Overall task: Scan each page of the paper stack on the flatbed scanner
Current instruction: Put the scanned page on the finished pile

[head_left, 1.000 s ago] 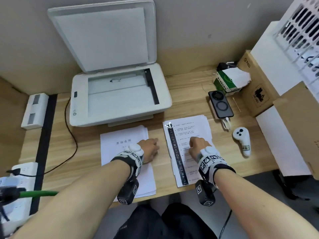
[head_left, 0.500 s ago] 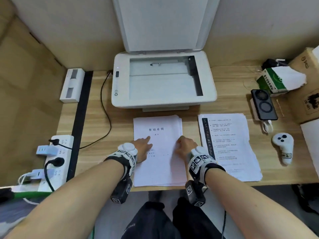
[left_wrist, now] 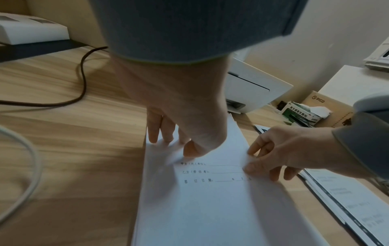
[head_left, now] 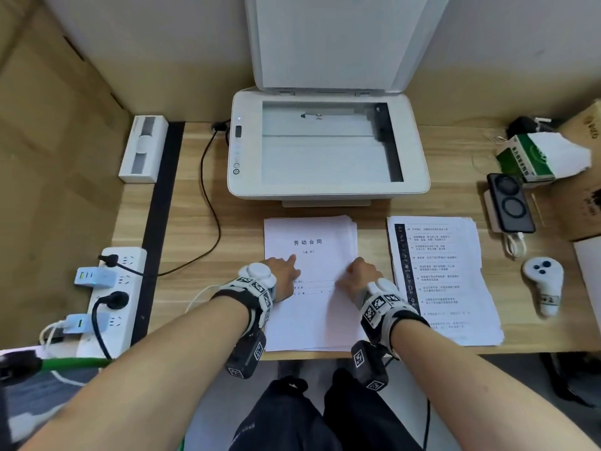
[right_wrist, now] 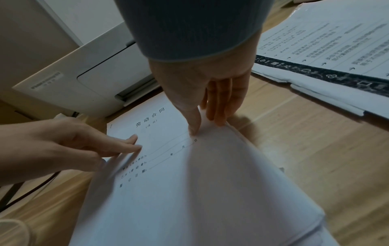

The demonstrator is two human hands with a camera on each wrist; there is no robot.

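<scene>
My left hand (head_left: 282,275) lies on the left half of the contract stack (head_left: 312,307), fingers (left_wrist: 152,131) straight and pressing flat on the top sheet, thumb tip down beside them; it grips nothing. My right hand (head_left: 359,277) is at the stack's right edge: the thumb (right_wrist: 192,119) presses on top of the cover page while the other fingers (right_wrist: 219,106) curl over and under that edge, so I am pinching the sheet, which bows up slightly under them. The stack sits on the wooden desk (head_left: 182,229), between my two sets of fingertips and just short of the flatbed scanner (head_left: 328,190), which stands straight beyond my fingers with its lid (head_left: 325,40) raised and the glass (head_left: 322,148) bare. A second pile of printed pages (head_left: 445,281) lies just to the right of my right fingers, apart from the contract stack. Further right of them sits a white controller (head_left: 543,281), and a power strip (head_left: 110,297) lies well to the left of my left fingers.
</scene>
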